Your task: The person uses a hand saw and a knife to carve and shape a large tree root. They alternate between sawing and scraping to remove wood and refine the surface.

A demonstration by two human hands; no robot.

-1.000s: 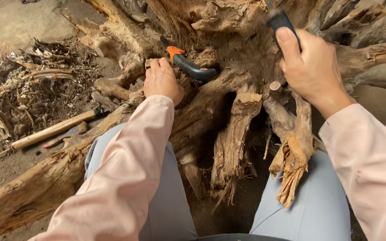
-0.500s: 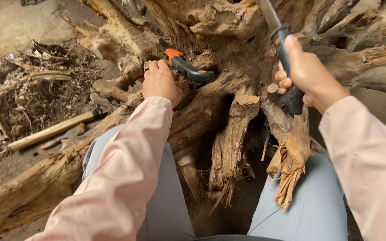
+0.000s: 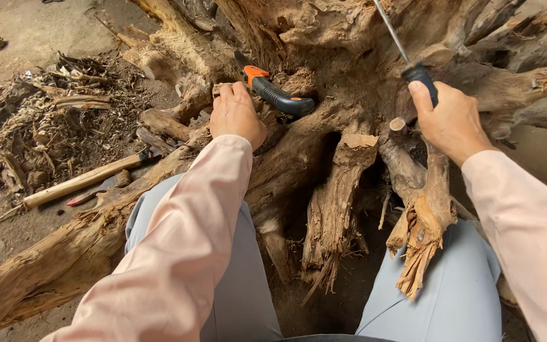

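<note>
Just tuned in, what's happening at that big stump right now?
A person sits against a large tree root stump, knees either side of it. The right hand grips the dark handle of a thin metal tool angled up into the wood. The left hand rests on the stump beside a folding saw with an orange and black grip. A wooden-handled tool lies on the ground.

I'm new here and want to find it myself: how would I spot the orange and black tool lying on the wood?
Start at the big gnarled root stump filling the view. Beside the left hand resting on it lies the folding saw handle, on a ledge. It is the only bright orange and black thing among brown wood.
</note>
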